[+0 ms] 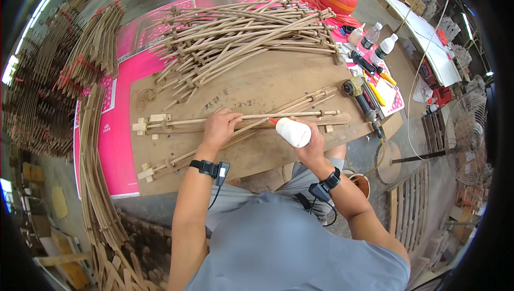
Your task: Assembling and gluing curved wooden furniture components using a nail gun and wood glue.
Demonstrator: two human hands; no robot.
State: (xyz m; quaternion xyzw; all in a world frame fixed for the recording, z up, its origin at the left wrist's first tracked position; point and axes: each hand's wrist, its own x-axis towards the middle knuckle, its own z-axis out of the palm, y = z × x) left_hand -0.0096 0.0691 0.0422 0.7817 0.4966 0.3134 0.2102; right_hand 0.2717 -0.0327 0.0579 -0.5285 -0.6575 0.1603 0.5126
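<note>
My right hand (312,149) is wrapped round a white squeeze bottle (294,132), tilted so that its red nozzle points left at a thin wooden rod (251,116). The fingers of my left hand (220,126) are closed on that rod, left of the nozzle. The rod runs along a flat wooden slat (336,120) with small wooden blocks (160,118) at its left end. A second slat with a rod (184,157) crosses at a slant beneath, its left end close to a small block (145,173).
A heap of wooden rods with small knobs (241,29) covers the far side of the cardboard-topped table (257,77). At the right lie a power tool (360,94), yellow-handled tools (377,94) and bottles (384,47). Bundled slats (96,146) stand left; a fan (466,130) stands right.
</note>
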